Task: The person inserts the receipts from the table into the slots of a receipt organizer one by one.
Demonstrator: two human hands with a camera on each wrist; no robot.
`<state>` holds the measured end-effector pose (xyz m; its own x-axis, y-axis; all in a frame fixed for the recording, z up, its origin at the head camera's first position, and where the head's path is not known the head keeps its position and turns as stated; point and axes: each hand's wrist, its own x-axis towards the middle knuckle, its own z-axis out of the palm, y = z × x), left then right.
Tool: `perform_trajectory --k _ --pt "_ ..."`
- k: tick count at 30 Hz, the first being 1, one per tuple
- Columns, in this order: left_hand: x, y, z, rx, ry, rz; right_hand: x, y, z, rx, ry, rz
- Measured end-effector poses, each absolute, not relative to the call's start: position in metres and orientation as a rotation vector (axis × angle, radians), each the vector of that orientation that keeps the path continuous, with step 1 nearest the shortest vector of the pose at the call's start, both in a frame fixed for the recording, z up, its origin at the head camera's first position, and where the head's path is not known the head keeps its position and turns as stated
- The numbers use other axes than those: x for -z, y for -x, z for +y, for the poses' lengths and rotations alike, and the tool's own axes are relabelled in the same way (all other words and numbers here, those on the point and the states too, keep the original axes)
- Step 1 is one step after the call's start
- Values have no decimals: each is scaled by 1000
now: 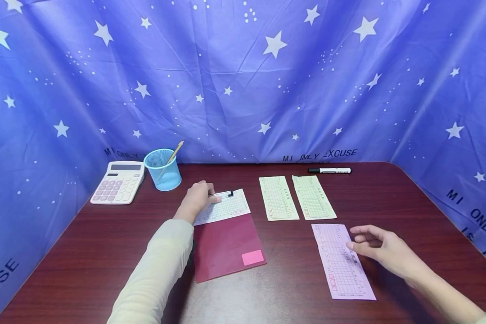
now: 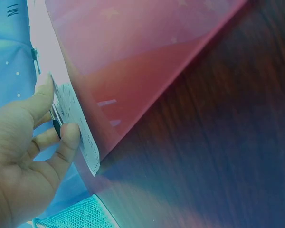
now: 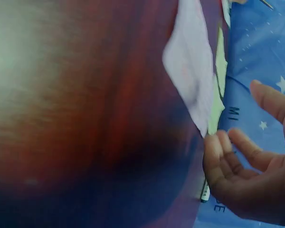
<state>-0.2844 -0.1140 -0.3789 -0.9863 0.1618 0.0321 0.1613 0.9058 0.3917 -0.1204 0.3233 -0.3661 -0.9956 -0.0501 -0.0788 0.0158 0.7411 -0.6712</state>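
Note:
A dark red clipboard (image 1: pixel 229 245) with a pink label lies left of the table's middle, a white printed slip (image 1: pixel 231 206) across its top. My left hand (image 1: pixel 198 198) grips the wire clip with black ends (image 1: pixel 230 194) at the clipboard's top edge; in the left wrist view, thumb and curled fingers sit around the clip (image 2: pixel 56 127). My right hand (image 1: pixel 389 252) hovers beside the right edge of a pink printed slip (image 1: pixel 340 265), fingers loosely bent and holding nothing. The right wrist view shows that pink slip (image 3: pixel 192 57) beyond the fingertips.
Two pale green slips (image 1: pixel 278 198) (image 1: pixel 313 198) lie side by side right of the clipboard. Behind them rests a black-and-white marker (image 1: pixel 330 171). At the back left stand a calculator (image 1: pixel 119 182) and a blue mesh cup (image 1: pixel 166 173) holding a pencil (image 1: pixel 176 151). A starry blue curtain (image 1: pixel 227 67) surrounds the table.

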Motion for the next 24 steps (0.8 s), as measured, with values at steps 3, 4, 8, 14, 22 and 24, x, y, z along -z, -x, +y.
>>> perform_trajectory --k 3,4,8,14,22,24 --pt "379 284 -114 -623 -262 3064 372 115 322 965 -16 2912" --pt "379 284 -114 -620 -263 3063 374 114 321 920 -19 2934" --pt "380 284 -114 -612 -264 3068 380 111 315 789 -16 3002" --pt "380 283 -114 -624 -267 3064 388 110 306 649 41 3079" --pt "378 282 -114 -628 -257 3060 388 110 300 642 98 3101" --pt "378 282 -114 -627 -253 3057 388 110 300 647 105 3098"
